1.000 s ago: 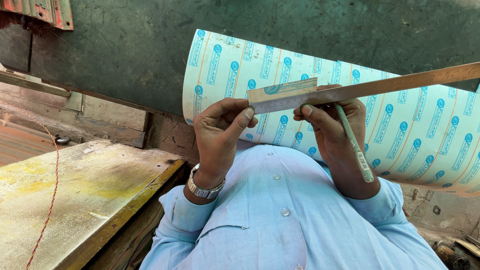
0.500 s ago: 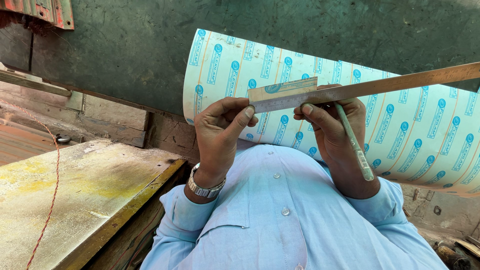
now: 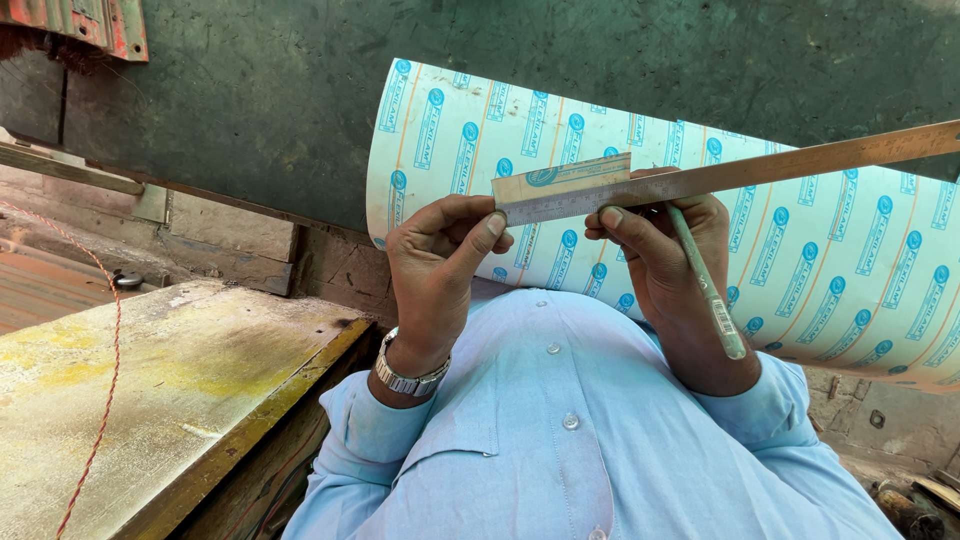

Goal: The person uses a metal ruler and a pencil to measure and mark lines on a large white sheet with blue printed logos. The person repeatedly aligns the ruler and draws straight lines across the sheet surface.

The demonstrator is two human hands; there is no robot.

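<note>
Against curled white laminate sheet [image 3: 800, 250]: long steel ruler [image 3: 720, 180], thin, stiff, likely light; pinched near end by left hand [image 3: 435, 265]; right hand [image 3: 665, 270] gripping ruler plus green pencil [image 3: 705, 285].

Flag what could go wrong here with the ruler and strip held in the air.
1. The left hand and right hand pinch the metal ruler against the small laminate strip in mid-air, unsupported; the strip could slip and skew the reading.
2. The right hand also carries a green pencil, so its grip on the ruler may be weak.
3. The curled laminate sheet behind could shift.
</note>
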